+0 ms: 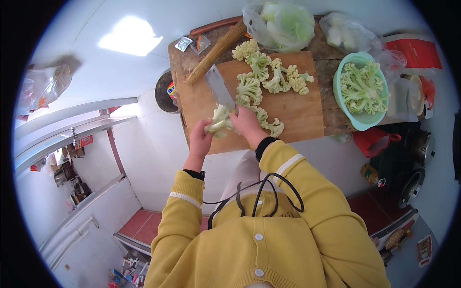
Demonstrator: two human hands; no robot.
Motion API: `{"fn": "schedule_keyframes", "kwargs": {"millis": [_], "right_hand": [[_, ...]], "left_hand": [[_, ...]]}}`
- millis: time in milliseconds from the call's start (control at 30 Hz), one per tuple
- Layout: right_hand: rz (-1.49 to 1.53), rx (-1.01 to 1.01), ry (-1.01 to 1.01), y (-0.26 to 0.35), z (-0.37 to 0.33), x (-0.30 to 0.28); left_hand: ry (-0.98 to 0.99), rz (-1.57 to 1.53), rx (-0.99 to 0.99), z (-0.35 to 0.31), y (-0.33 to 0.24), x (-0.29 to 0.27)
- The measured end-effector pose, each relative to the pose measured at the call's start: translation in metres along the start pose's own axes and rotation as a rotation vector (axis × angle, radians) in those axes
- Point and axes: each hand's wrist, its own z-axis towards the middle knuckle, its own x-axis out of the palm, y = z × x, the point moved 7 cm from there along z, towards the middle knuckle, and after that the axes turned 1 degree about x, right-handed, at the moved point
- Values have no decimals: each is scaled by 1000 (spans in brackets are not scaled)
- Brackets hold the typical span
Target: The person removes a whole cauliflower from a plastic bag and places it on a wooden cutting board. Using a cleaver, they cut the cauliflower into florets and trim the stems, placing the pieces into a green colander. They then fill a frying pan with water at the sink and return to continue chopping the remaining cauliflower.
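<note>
Pinched in my left hand (pixel 200 138) is a cauliflower piece (pixel 220 118) with a thick pale stem, held over the near left part of the wooden cutting board (pixel 300 113). My right hand (pixel 247 125) is closed at the near end of a cleaver (pixel 220 86), whose handle is hidden by the hand. The blade points away and to the left, and my right fingertips come up against the piece. Several cut cauliflower florets (pixel 249 89) lie on the board beyond and beside my right hand.
A wooden rolling pin (pixel 217 54) lies across the board's far left edge. Behind stands a plastic bag of vegetables (pixel 279 26). On the right, a mint-green basket (pixel 357 124) holds cauliflower florets, near a bag of white items (pixel 346 33). A black cable (pixel 288 180) hangs before my chest.
</note>
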Motion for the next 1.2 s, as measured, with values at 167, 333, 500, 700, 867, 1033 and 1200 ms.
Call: {"fn": "schedule_keyframes", "kwargs": {"millis": [167,333,500,700,867,1033,1200], "right_hand": [[-11,5,4,-2,0,-2],[30,48,17,0,-4,-6],[18,12,58,-3,-6,-9],[33,21,45,-5,-3,3],[47,84,37,-21,1,9],[-14,-78,-111,2,5,9],[102,-197,-195,26,-16,-27]], "left_hand": [[-32,153,149,0,-12,-1],[-45,202,119,-4,-17,-2],[-113,-75,19,-3,-7,3],[-162,-108,-39,-5,2,1],[-124,48,1,-3,-4,3],[-143,-55,-75,-2,6,-2],[-311,-236,-261,-11,27,-2]]}}
